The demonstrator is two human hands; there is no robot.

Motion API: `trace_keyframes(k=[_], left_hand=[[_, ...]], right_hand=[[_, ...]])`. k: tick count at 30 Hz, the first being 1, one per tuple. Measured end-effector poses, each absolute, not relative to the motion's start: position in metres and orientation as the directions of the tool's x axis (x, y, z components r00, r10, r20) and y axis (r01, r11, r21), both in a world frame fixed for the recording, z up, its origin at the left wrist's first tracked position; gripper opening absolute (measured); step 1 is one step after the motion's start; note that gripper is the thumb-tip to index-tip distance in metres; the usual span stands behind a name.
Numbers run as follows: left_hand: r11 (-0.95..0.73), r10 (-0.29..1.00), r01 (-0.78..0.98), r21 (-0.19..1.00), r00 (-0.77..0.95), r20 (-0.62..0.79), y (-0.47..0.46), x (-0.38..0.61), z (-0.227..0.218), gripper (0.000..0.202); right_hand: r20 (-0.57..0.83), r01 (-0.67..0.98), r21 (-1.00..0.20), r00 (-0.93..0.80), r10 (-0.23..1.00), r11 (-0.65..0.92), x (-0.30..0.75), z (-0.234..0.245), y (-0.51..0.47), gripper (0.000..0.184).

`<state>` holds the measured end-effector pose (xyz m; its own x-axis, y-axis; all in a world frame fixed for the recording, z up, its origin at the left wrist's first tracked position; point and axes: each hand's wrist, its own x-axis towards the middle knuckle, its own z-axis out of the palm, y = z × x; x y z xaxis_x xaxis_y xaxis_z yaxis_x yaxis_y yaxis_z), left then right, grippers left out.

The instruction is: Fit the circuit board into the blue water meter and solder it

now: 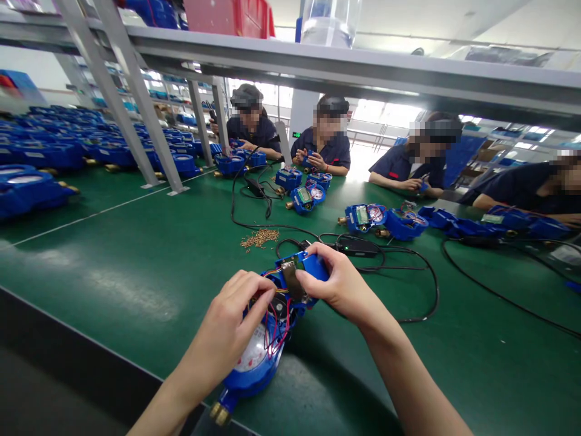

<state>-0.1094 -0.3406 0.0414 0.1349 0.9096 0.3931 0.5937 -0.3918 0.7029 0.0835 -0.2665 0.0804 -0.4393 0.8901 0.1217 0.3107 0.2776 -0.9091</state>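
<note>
A blue water meter with a white dial and a brass fitting lies on the green table in front of me, its top open and red and black wires showing. My left hand rests on the meter body, fingers at the wires. My right hand grips the blue cover piece with its small circuit board, held up at the meter's far end.
A pile of small brass screws lies beyond the meter. Black cables and a black adapter run across the table's right. Several open blue meters sit before several seated co-workers. Rows of blue meters fill the left, under a metal shelf frame.
</note>
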Motion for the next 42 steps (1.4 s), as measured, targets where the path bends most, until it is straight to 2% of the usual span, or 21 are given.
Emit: trace_keyframes(k=[3,9,13,19,25,32,37,42], left_hand=[[-0.387,0.913,0.573,0.723,0.125,0.389,-0.337,-0.111,0.041,0.017],[-0.329,0.935,0.526,0.784,0.067,0.348,-0.332,-0.114,0.037,0.017],[-0.334,0.936,0.511,0.792,0.08,0.343,-0.333,-0.115,0.034,0.017],[-0.344,0.933,0.516,0.784,0.099,0.345,-0.333,-0.114,0.036,0.017],[-0.334,0.935,0.558,0.76,0.096,0.34,-0.334,-0.111,0.036,0.016],[-0.378,0.905,0.619,0.689,0.092,0.414,-0.335,-0.108,0.037,0.017],[-0.364,0.909,0.64,0.676,0.087,0.407,-0.335,-0.107,0.037,0.017],[-0.295,0.945,0.59,0.752,0.064,0.321,-0.335,-0.108,0.04,0.016]], right_hand=[[0.095,0.268,-0.931,-0.478,0.873,0.248,0.082,0.077,-0.263,0.02],[0.002,0.101,-0.991,-0.628,0.778,0.083,0.081,0.069,-0.258,0.036],[-0.056,0.097,-0.995,-0.66,0.749,0.01,0.083,0.064,-0.253,0.037],[-0.092,0.168,-0.986,-0.647,0.757,0.024,0.081,0.063,-0.256,0.041],[0.013,0.241,-0.938,-0.692,0.722,0.248,0.079,0.068,-0.258,0.045],[0.038,0.267,-0.917,-0.681,0.731,0.296,0.078,0.065,-0.26,0.042],[0.004,0.246,-0.942,-0.672,0.741,0.228,0.076,0.065,-0.261,0.04],[-0.04,0.185,-0.977,-0.659,0.751,0.11,0.075,0.066,-0.26,0.039]])
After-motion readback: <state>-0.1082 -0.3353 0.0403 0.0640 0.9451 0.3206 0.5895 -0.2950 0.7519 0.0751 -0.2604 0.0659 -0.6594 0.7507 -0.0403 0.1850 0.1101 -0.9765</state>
